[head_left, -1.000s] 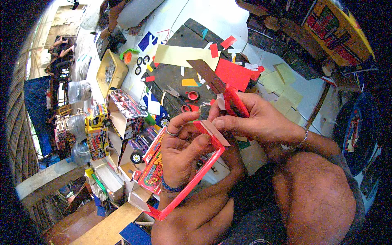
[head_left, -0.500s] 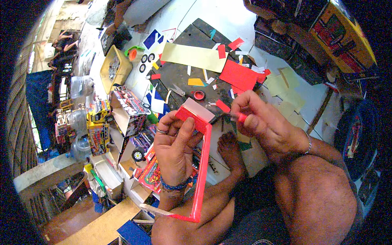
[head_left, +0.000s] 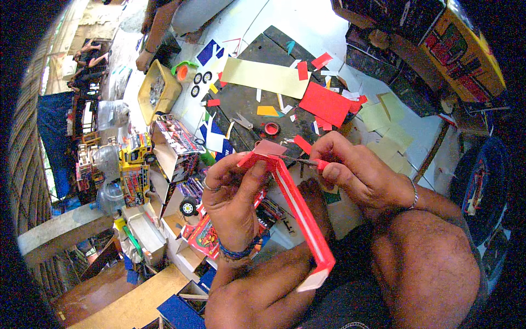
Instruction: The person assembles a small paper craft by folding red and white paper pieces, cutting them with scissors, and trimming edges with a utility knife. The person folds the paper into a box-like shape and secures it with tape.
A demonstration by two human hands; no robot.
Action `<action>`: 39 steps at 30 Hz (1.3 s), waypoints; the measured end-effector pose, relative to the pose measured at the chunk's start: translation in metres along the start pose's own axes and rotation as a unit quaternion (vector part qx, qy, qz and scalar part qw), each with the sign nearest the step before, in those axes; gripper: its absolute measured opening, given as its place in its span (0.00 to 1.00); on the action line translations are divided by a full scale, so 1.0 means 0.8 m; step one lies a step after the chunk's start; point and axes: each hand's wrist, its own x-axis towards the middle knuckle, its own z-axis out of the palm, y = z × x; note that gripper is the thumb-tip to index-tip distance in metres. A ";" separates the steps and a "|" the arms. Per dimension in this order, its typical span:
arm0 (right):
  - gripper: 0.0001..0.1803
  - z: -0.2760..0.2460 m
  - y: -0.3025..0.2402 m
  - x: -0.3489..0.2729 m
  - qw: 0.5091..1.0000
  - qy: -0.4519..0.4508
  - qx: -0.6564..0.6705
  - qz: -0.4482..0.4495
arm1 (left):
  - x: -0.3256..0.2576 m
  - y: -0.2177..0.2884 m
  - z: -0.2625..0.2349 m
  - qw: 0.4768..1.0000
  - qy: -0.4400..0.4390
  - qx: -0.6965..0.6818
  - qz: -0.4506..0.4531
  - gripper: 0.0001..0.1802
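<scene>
Between the fingers and thumb of my left hand (head_left: 235,203) is a bent, red-covered frame (head_left: 304,219) with a pale stripe along its long bar. Its upper end carries a pinkish flat flap (head_left: 268,147), and a whitish end piece shows at the bottom. My right hand (head_left: 356,170) is closed around a small red-handled knife (head_left: 298,159). The thin dark blade points left, its tip at the frame's upper corner; whether it touches cannot be made out. Beyond both hands, a red tape roll (head_left: 271,129) and scissors (head_left: 241,120) lie on a dark board (head_left: 230,101).
Pale yellow sheet (head_left: 266,77), red sheet (head_left: 325,104) and several coloured scraps litter the board. At left stand a yellow tub (head_left: 156,90), small black wheels (head_left: 198,78) and toy trucks (head_left: 135,151). Another person's arm (head_left: 159,33) reaches in at the top. A dark tyre-like round (head_left: 479,189) is at right.
The frame has turned in my left hand, its lower end swinging right and its striped side now showing. My right hand has brought the knife's blade to the frame's upper corner.
</scene>
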 end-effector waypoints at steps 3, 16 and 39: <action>0.23 -0.001 -0.002 -0.001 1.000 -0.007 0.001 0.002 | 0.001 0.001 -0.004 0.998 -0.008 0.054 0.031 0.14; 0.19 -0.006 -0.015 0.001 0.996 -0.036 -0.077 -0.008 | 0.005 0.001 -0.002 0.986 -0.049 0.094 0.125 0.13; 0.13 -0.029 -0.058 0.004 0.988 0.145 0.038 0.020 | 0.011 0.006 -0.013 0.953 -0.039 0.163 0.251 0.16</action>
